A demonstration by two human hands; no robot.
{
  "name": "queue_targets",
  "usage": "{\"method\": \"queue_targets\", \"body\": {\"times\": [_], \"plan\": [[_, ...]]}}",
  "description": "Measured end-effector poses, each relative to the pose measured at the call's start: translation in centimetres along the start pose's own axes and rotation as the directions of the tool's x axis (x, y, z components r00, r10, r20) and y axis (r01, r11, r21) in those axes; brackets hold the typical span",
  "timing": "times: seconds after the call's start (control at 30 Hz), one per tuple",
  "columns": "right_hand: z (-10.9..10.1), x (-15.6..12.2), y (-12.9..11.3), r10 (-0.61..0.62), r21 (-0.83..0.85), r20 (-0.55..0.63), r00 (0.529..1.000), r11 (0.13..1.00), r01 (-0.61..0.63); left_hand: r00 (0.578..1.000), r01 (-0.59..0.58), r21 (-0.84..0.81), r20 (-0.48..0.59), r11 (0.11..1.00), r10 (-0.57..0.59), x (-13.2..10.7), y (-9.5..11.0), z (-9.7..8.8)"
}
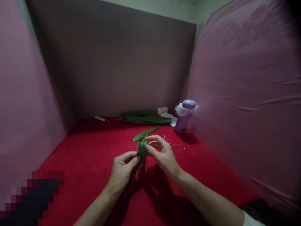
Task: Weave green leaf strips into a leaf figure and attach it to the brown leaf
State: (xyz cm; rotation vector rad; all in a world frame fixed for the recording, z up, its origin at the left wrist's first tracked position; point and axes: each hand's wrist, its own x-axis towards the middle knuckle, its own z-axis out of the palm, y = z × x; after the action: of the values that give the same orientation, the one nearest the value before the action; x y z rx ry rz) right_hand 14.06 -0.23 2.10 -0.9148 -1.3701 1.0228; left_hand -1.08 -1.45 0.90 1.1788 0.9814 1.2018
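A folded green leaf [141, 147] is held up above the red cloth, its narrow tail hanging down below. My left hand [123, 168] pinches its lower part between thumb and fingers. On the other side, my right hand [162, 153] has its thumb against the leaf's right side and its index finger at the top, by a small yellowish tip. Just beyond the hands lies a long cut leaf strip [146, 133]. Red-handled scissors [172, 147] lie on the cloth behind my right hand and are partly hidden by it.
A pile of long green leaves [148, 119] lies near the back wall, beside white paper [169, 118] and a small card [162, 110]. A purple tumbler [183, 121] with plastic wrap stands at the right. A syringe-like tube [101, 119] lies back left. Pinkish panels enclose both sides.
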Motion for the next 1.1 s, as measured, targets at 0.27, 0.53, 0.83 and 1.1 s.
{"method": "queue_targets", "body": {"times": [0.27,0.53,0.83,1.1], "plan": [[0.3,-0.3,-0.1,-0.031,-0.192,-0.018,0.999,0.981,0.027,1.0,0.005,-0.004,-0.006,1.0,-0.005,0.0,0.2,0.2],[0.6,-1.2,0.8,-0.069,-0.18,0.006,0.998,0.981,0.069,0.999,0.027,-0.034,-0.026,0.999,-0.028,0.4,0.2,-0.3],[-0.8,-0.9,-0.1,-0.283,-0.536,0.084,0.956,0.795,0.282,0.998,0.034,-0.035,0.047,0.999,-0.032,0.2,0.2,-0.3],[-1.2,-1.1,-0.1,-0.304,-0.543,0.192,0.933,0.759,0.359,0.999,0.01,-0.008,0.043,1.0,-0.009,0.3,-0.1,-0.1]]}}
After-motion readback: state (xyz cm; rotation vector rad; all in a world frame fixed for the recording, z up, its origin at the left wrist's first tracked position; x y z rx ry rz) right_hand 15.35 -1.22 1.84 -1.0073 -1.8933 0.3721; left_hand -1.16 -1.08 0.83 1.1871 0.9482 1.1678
